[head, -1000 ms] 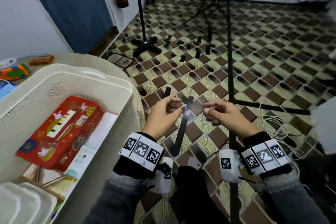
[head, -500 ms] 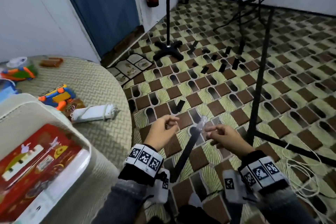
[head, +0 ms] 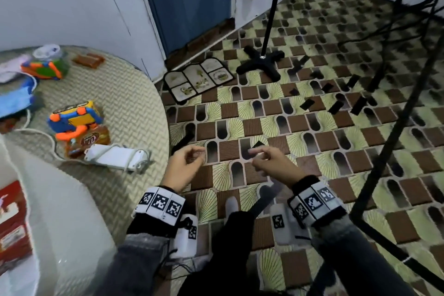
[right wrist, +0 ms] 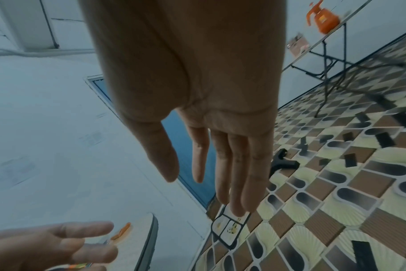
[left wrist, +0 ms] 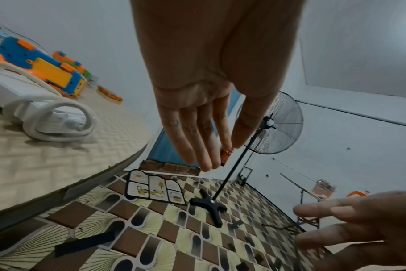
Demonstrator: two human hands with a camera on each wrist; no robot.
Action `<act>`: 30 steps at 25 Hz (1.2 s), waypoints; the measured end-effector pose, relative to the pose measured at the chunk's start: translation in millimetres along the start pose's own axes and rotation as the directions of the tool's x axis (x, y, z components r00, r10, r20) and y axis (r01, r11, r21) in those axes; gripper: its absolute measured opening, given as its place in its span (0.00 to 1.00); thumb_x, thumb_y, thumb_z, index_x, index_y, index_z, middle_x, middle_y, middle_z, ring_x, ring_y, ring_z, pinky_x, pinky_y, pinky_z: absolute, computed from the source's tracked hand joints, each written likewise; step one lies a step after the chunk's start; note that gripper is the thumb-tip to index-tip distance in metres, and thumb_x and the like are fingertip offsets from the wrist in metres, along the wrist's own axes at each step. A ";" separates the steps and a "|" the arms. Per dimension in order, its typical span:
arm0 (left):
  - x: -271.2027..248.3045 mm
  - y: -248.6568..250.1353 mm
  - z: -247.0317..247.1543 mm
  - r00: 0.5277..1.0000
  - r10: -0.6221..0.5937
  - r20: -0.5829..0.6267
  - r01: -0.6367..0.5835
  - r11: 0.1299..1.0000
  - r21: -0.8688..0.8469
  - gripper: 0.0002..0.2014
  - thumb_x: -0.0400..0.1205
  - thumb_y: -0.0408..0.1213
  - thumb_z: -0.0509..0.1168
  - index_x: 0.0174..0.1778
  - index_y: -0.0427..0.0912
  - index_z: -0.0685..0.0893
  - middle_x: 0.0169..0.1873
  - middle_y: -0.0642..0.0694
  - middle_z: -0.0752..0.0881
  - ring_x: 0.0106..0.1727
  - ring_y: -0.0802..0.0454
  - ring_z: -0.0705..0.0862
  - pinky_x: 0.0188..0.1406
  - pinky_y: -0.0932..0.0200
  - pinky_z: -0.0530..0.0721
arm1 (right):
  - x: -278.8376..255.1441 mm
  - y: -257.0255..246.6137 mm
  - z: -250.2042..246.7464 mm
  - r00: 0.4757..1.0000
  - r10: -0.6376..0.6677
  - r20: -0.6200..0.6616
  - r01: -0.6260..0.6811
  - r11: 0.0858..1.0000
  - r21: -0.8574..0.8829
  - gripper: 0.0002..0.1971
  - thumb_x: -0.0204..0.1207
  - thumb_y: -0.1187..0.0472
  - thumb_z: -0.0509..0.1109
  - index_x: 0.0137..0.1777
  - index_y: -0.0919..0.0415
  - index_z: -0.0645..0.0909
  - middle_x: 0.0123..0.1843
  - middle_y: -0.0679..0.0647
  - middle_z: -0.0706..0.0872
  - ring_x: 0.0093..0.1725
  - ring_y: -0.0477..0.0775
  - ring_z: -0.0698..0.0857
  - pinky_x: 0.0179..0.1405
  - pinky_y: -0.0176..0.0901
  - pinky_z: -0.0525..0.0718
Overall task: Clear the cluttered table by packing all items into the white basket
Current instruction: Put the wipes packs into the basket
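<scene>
Though clear of both hands [head: 185, 166], toys [head: 72, 122] beside charger [head: 115, 157].

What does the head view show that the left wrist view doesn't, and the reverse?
Head only: the white basket with a red box inside, a blue cloth, both wrist bands. Left wrist only: the fan head, and an orange bottle on the far table. Both: left hand and right hand open and empty over the floor, the blue toy, the white power strip, the floor mat.
</scene>
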State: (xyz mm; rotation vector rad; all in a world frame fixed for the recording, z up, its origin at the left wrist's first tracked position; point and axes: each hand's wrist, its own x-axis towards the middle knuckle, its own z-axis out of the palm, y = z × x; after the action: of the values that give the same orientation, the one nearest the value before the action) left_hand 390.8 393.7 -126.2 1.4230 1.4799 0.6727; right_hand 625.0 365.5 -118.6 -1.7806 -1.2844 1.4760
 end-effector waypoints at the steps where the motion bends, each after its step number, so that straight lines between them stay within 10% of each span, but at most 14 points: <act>1: 15.2 -2.0 -1.2 1.000 -0.012 -0.014 0.012 1.000 -0.007 0.09 0.80 0.29 0.67 0.50 0.47 0.84 0.49 0.36 0.88 0.55 0.41 0.85 0.62 0.49 0.82 | 21.1 -7.9 -3.6 1.000 -0.002 0.018 0.003 1.000 -0.015 0.11 0.79 0.65 0.68 0.61 0.57 0.79 0.41 0.53 0.80 0.43 0.51 0.79 0.41 0.38 0.77; 8: 137.9 13.2 -6.9 0.992 -0.112 -0.062 0.107 0.991 -0.076 0.09 0.81 0.29 0.66 0.48 0.50 0.83 0.46 0.38 0.87 0.46 0.48 0.84 0.52 0.57 0.83 | 152.0 -65.2 -27.2 0.987 0.029 0.159 0.002 0.981 -0.192 0.11 0.81 0.68 0.63 0.62 0.63 0.79 0.40 0.48 0.82 0.38 0.42 0.79 0.31 0.26 0.75; 17: 262.1 43.9 -54.1 0.961 -0.143 -0.239 0.105 0.981 -0.165 0.09 0.82 0.26 0.63 0.56 0.37 0.84 0.41 0.50 0.83 0.42 0.57 0.80 0.45 0.71 0.77 | 313.1 -153.7 -14.6 0.925 0.023 0.379 0.101 0.947 -0.304 0.08 0.82 0.65 0.64 0.58 0.62 0.80 0.45 0.59 0.83 0.35 0.51 0.80 0.31 0.35 0.75; 23: 336.0 41.2 -110.1 0.859 -0.252 -0.446 0.168 0.961 -0.220 0.09 0.81 0.28 0.64 0.54 0.42 0.84 0.42 0.50 0.86 0.47 0.53 0.84 0.44 0.73 0.78 | 427.5 -229.2 14.7 0.825 -0.008 0.566 0.252 0.901 -0.354 0.07 0.81 0.66 0.64 0.56 0.63 0.81 0.48 0.65 0.85 0.40 0.55 0.82 0.40 0.46 0.79; 30: 385.2 49.5 -185.5 0.643 -0.361 -0.675 0.209 0.931 -0.299 0.07 0.83 0.31 0.65 0.53 0.45 0.83 0.40 0.50 0.84 0.39 0.57 0.82 0.36 0.75 0.77 | 521.9 -338.0 66.8 0.651 0.019 0.759 0.422 0.822 -0.382 0.07 0.82 0.64 0.64 0.57 0.57 0.80 0.47 0.57 0.83 0.37 0.49 0.81 0.33 0.33 0.77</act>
State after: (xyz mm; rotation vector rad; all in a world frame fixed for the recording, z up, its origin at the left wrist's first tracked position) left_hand 293.8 812.3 -103.9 0.7336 2.1212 1.2266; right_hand 429.9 959.6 -105.7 -1.2052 -2.4409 1.9131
